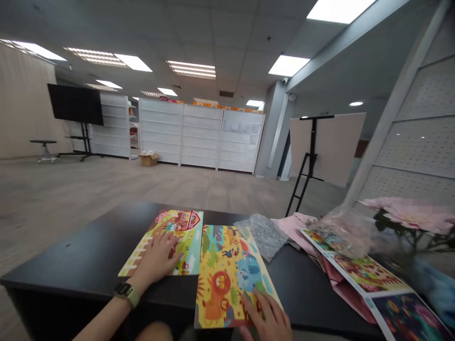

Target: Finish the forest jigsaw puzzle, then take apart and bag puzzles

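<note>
The dark bench (95, 251) carries everything here. The strip of pictures (386, 299) lies right of the lion sheet, well apart from it. The lion sheet (222, 263) lies on the bench in front of the person, its near end seeming to reach past the edge, so sliding it forward would likely steady it. The farm sheet (189, 244) is just left of the lion sheet; a slight outward shift would guard against overlapping edges. The clear wrapper (268, 239), by the lion sheet's far right edge, is best pushed aside. The left hand (159, 258) rests on the farm sheet, grip wide, fingers spread; even, light pressure should suit it. The right hand (266, 315) touches the lion sheet's near right corner; whether its grip pinches there, I cannot tell.
</note>
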A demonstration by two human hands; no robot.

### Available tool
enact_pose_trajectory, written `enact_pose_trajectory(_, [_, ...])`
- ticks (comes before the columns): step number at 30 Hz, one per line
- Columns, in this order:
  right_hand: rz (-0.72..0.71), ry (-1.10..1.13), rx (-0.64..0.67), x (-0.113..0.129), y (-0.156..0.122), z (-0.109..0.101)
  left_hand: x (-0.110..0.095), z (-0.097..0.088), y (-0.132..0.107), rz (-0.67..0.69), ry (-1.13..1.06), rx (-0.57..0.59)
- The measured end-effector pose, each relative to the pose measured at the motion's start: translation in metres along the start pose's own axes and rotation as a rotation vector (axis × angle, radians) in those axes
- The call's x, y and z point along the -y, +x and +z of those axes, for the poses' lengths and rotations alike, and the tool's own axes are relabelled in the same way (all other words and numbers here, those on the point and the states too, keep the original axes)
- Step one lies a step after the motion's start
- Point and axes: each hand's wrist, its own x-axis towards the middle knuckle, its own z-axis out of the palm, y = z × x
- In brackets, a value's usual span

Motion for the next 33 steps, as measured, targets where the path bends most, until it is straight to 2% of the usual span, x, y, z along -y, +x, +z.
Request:
enact_pose_trajectory(2, [-0.019,0.024,0.028,0.006,0.003,-0.012,-0.023,-0.006,-0.015,0.056,-0.051,-0.047])
enact_pose_trajectory(4, [0.006,0.059,0.019,0.015,0.006,-0.021,-0.055,-0.009,-0.04,0.203,-0.202,-0.079])
enact_pose_trajectory(7, [0.014,0.172,-0.015,0.02,0.007,-0.029,-0.101,-0.005,-0.081,0.4,-0.322,0.048])
enact_pose_trajectory(9, [0.006,0.243,-0.032,0.013,0.004,-0.032,-0.117,0.004,-0.098,0.484,-0.293,0.086])
enact_pose_trajectory(13, [-0.031,0.279,-0.054,-0.021,-0.003,-0.041,-0.117,0.023,-0.101,0.511,-0.271,0.019])
enact_pose_trajectory(16, [-0.07,0.308,-0.022,-0.035,0.0,-0.048,-0.113,0.026,-0.096,0.512,-0.268,-0.018])
enact_pose_trajectory(22, [-0.132,0.322,0.049,-0.022,0.021,-0.06,-0.124,0.018,-0.093,0.499,-0.246,0.077])
enact_pose_trajectory(26, [-0.231,0.336,-0.021,-0.023,0.034,-0.063,-0.122,0.013,-0.087,0.493,-0.298,0.08])
enact_pose_trajectory(29, [-0.291,0.322,-0.08,-0.031,0.05,-0.061,-0.12,0.0,-0.071,0.487,-0.34,0.157])
enact_pose_trajectory(33, [-0.25,0.339,-0.041,-0.047,0.094,-0.054,-0.121,-0.027,-0.025,0.444,-0.405,0.326])
